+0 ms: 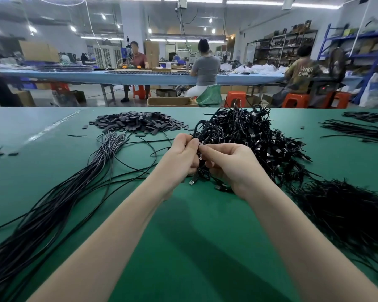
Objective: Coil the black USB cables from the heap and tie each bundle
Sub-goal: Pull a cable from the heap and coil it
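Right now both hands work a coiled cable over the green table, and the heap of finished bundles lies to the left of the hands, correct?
Not quite. In the head view the heap lies to the right of the hands and beyond them; straight cables lie on the left. Both the left hand and right hand do grip the cable over the table.

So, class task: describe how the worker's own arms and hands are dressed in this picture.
Both forearms are bare; no sleeves show. The left hand and right hand wear no gloves, and no rings, watch or wristband can be seen.
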### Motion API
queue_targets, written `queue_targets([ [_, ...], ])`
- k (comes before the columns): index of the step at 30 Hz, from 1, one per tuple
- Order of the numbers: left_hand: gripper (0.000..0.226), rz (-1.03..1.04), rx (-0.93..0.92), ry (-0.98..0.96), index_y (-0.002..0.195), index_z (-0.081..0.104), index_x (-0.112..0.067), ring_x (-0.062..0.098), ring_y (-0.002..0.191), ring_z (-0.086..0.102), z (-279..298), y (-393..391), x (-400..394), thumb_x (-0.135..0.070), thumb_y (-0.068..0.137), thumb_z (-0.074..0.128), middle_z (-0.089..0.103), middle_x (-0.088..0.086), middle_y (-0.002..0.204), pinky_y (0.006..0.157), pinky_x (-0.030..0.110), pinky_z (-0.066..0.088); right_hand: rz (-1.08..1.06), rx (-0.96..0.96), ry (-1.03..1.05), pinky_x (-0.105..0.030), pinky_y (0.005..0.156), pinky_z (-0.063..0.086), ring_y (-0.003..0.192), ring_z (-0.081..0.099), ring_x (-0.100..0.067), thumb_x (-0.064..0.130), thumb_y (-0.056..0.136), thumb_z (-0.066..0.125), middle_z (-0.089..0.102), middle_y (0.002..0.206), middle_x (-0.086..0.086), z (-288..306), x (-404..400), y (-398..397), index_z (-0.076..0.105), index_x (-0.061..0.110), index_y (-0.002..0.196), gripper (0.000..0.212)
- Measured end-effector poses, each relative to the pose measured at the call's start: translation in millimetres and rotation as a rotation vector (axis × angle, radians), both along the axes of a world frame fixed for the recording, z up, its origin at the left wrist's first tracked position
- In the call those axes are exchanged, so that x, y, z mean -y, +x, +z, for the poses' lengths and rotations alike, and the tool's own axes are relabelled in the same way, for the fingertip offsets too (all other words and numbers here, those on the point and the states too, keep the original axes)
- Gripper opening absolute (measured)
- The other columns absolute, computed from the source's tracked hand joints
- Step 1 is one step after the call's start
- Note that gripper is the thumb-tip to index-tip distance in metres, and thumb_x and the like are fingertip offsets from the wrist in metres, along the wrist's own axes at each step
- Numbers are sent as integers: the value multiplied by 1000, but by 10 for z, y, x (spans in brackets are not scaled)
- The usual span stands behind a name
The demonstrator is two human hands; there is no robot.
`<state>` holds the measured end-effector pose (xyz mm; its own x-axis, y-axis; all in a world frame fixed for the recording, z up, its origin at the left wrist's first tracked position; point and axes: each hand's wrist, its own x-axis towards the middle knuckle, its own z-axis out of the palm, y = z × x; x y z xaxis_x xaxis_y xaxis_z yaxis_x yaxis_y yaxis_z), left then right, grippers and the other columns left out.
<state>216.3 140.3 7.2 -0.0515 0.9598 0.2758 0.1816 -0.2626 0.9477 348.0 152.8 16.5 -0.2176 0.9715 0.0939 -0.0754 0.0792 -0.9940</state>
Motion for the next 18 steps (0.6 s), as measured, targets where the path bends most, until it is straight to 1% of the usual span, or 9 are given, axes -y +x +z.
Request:
queue_targets([
  [3, 16, 22, -42, 37, 93, 42, -22, 0, 45, 34, 1, 10, 16, -29, 104, 34, 41, -19, 45, 47, 16, 33, -63, 58, 96, -26, 59, 46, 59, 54, -11, 19, 81, 75, 65, 70, -7, 6, -6, 6, 75, 15, 80, 4],
  [5, 15, 43, -84, 50, 93, 42, -24, 0, 45, 34, -12, 17, 20, -31, 104, 34, 42, -19, 45, 50, 20, 32, -85, 129, 158, -30, 60, 46, 61, 55, -14, 20, 82, 74, 67, 69, -8, 11, -7, 17, 74, 20, 75, 7],
  [7, 15, 63, -126, 62, 92, 41, -27, 0, 45, 35, -22, 21, 18, -33, 103, 34, 44, -20, 46, 53, 24, 32, -64, 149, 148, -32, 61, 46, 61, 54, -15, 21, 83, 73, 67, 68, -7, 15, -11, 29, 73, 21, 71, 12],
  [10, 15, 117, -190, 71, 89, 41, -31, 3, 46, 37, -29, 38, 25, -35, 102, 36, 46, -19, 47, 54, 28, 35, -52, 184, 152, -33, 64, 47, 62, 54, -16, 18, 86, 70, 69, 70, -10, 14, -15, 47, 73, 19, 76, 10],
  [11, 15, 134, -193, 62, 89, 42, -30, 4, 46, 39, -32, 50, 31, -36, 102, 36, 47, -18, 47, 54, 28, 36, -90, 256, 219, -32, 64, 48, 62, 55, -13, 19, 86, 70, 70, 72, -9, 8, -28, 54, 73, 19, 78, 8],
  [13, 19, 184, -231, 37, 88, 45, -26, 6, 45, 45, -30, 74, 51, -37, 101, 37, 52, -13, 46, 50, 25, 37, -204, 456, 421, -22, 62, 48, 59, 57, -3, 21, 86, 69, 70, 71, 4, -7, -47, 56, 73, 19, 82, 6],
  [14, 23, 207, -279, 13, 87, 47, -23, 6, 45, 49, -17, 84, 70, -38, 100, 37, 56, -11, 47, 48, 24, 36, -259, 549, 521, -19, 64, 47, 63, 58, -1, 21, 87, 68, 68, 72, 8, -7, -37, 50, 73, 19, 84, 7],
  [16, 32, 199, -307, -82, 77, 49, -17, 9, 43, 54, 30, 69, 100, -39, 98, 39, 60, -7, 47, 47, 22, 37, -352, 711, 726, -27, 73, 48, 79, 61, -12, 15, 89, 64, 68, 82, 2, -23, 3, 39, 72, 13, 89, 8],
  [18, 37, 111, -101, -266, 64, 51, -19, 10, 41, 51, 125, 15, 140, -37, 95, 46, 58, -5, 47, 47, 20, 37, -460, 894, 1029, -38, 72, 50, 82, 61, -30, 4, 85, 64, 67, 84, -9, -48, 28, 6, 69, 5, 87, 5],
])
